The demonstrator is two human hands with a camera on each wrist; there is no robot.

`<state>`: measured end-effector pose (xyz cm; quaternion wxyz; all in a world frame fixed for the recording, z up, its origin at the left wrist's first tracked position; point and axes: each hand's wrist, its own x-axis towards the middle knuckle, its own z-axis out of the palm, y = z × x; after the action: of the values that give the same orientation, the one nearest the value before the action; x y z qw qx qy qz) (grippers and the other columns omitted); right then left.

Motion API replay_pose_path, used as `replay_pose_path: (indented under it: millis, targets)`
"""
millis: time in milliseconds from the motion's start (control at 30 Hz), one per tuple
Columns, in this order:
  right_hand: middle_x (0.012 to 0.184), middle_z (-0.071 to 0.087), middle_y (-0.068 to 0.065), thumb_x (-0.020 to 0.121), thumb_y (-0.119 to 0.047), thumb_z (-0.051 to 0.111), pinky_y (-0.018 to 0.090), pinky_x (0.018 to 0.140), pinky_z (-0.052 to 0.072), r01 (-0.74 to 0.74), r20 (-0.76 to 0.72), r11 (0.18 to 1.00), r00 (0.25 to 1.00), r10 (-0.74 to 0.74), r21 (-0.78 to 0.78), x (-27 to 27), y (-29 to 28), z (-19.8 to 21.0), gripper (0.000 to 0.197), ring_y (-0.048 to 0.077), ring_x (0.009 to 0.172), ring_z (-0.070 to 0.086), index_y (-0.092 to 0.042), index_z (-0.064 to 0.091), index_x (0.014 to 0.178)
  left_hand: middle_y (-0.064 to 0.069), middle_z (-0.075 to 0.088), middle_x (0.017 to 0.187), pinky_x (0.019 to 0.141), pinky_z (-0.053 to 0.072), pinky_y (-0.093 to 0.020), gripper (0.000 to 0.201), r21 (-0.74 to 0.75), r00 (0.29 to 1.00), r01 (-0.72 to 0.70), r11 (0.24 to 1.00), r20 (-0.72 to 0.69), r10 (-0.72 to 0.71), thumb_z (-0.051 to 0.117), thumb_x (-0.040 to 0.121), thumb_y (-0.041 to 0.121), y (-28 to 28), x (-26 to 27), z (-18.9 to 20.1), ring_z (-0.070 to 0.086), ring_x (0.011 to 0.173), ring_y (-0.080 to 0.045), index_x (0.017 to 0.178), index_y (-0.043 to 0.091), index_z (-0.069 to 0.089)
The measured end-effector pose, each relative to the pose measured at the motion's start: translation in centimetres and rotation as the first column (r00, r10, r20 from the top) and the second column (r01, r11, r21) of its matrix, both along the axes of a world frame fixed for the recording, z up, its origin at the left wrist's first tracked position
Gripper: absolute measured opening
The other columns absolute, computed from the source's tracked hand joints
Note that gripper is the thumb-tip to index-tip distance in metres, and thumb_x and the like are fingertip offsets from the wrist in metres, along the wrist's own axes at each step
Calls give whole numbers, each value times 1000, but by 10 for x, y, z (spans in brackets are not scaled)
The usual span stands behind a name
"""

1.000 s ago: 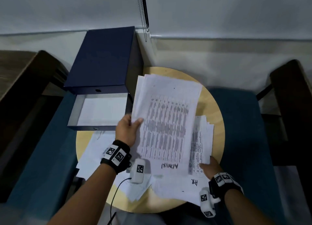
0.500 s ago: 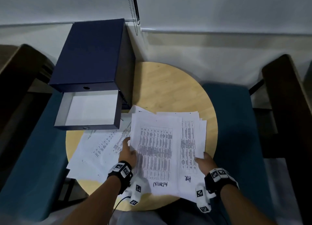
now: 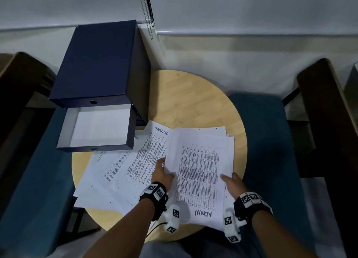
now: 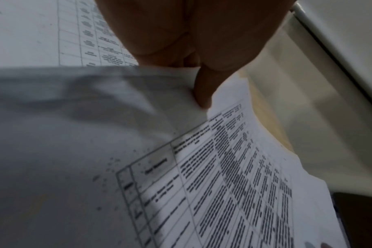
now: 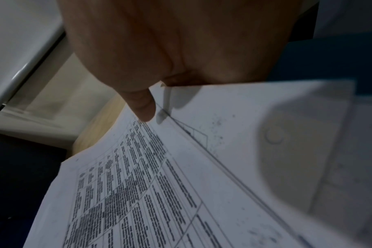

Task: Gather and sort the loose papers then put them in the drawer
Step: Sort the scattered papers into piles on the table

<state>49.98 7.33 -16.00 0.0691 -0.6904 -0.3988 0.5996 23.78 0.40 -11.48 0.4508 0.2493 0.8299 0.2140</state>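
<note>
A stack of papers is held between both hands at its near half — the left hand grips the left long edge, thumb on top and fingers tucked beneath, while the right hand pinches the right long edge, its thumb laid over the top sheet. In the wrist views the left thumb and right thumb are each seen pressed onto printed tables; the fingers below are hidden by paper. The top sheet is marked "ADMIN" at its near end, and the stack's edges are fanned unevenly at the far right corner, so squaring is judged unfinished. The stack lies over the right half of the round wooden surface, its long axis running away from the body. To the left, more loose sheets are spread flat and overlapping, one marked "TASKUS" — these are not yet gathered. Further out and to the far left stands a dark blue drawer box, its drawer pulled open toward the person, with its front lip just overhanging the loose sheets. The drawer lies up and left of the held stack, nearer the left hand; its length runs roughly parallel to the stack's long axis, so little turning is judged needed. Dark chairs stand on either side.
</note>
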Motion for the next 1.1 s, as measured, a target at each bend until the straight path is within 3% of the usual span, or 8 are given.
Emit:
replay_pose_path:
  millis: [133,233,400,533,700,800,967,1100]
  targets:
    - [110,69,-3,78,-42,72,39,94,51,-21,0,1000,1000,21,3,1,-3,-5,46,21,98,66,-23,61,118,-14,55,142,102,47,-41,87,-31,999,38,999,39,-37,81,82,25,0,9,2,55,127,-35,149,26,25]
    - [107,70,-3,71,-43,76,41,93,51,-40,2,999,999,40,-6,1,-3,-9,54,21,96,67,-23,59,118,-13,53,144,101,48,-37,69,-50,978,208,977,9,-208,64,96,24,2,24,-1,57,125,-32,154,22,25]
    - [102,71,6,73,-9,65,44,95,50,-120,14,993,993,120,0,-4,2,0,38,27,93,66,-14,66,111,-15,40,146,105,45,-39,63,-99,908,414,905,-23,-419,46,104,26,5,27,-11,51,128,-30,157,16,16]
    - [104,66,5,81,-1,60,32,88,46,-167,88,986,982,166,9,-3,2,-2,39,25,94,62,-17,59,117,-17,46,133,86,52,-32,45,-111,925,338,934,-145,-352,52,99,23,2,2,-9,58,98,-25,142,14,40]
    - [103,64,6,82,1,57,27,78,42,-141,171,990,976,135,24,0,-3,-8,42,24,86,60,-14,56,122,-15,44,143,104,50,-45,39,-191,906,216,957,-326,-270,58,94,17,-12,-73,-11,55,122,-34,132,23,55]
    - [99,64,5,81,1,56,27,72,42,-121,175,992,978,115,28,-1,-6,-10,44,22,82,60,-15,54,122,-14,41,152,108,45,-47,55,-262,903,110,959,-376,-206,60,92,18,-19,-121,-7,48,133,-36,145,23,44]
    - [97,64,4,80,-2,57,26,68,42,-131,203,991,971,126,14,0,-6,-14,44,19,78,59,-17,53,122,-22,54,139,102,49,-50,73,-376,914,114,920,-323,-246,63,90,28,-24,-156,-14,55,124,-43,151,10,29]
    - [93,62,4,81,0,57,24,62,40,-134,209,991,970,127,21,-3,-6,-11,44,18,76,58,-12,51,124,-20,58,134,102,49,-43,48,-389,896,160,907,-329,-299,53,97,28,-23,-148,-9,58,121,-39,141,11,48]
